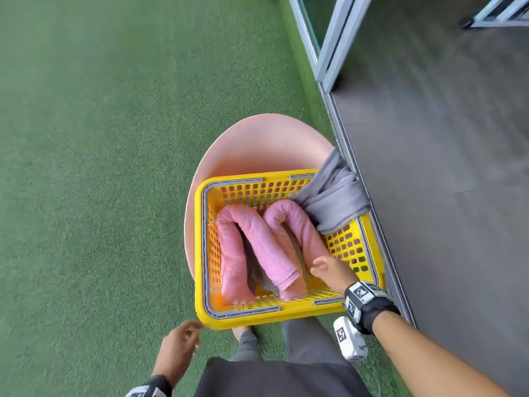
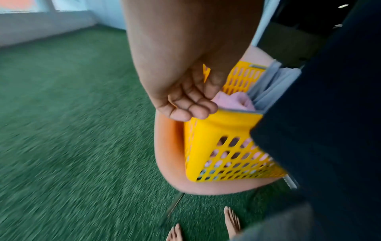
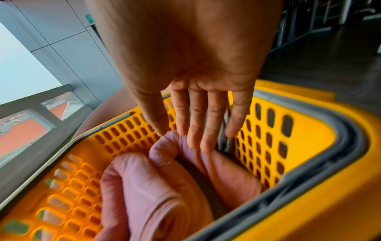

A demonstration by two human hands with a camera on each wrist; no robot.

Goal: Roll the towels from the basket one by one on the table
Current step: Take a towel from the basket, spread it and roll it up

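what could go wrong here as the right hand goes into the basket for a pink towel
1. The pink towels lie looped together, so the right hand may drag out both.
2. The yellow basket sits on a pink chair; the left hand is off it, so a pull could tip or slide it.
3. The grey towel draped over the rim could fall.

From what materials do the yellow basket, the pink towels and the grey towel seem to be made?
The yellow basket looks like moulded plastic, smooth and slightly glossy, its walls pierced with regular slots. The pink towels seem to be soft terry or microfibre cloth: fuzzy surface, stitched hems, bending limply. The grey towel, draped over the rim, looks like a similar plush fabric, hanging in soft folds.
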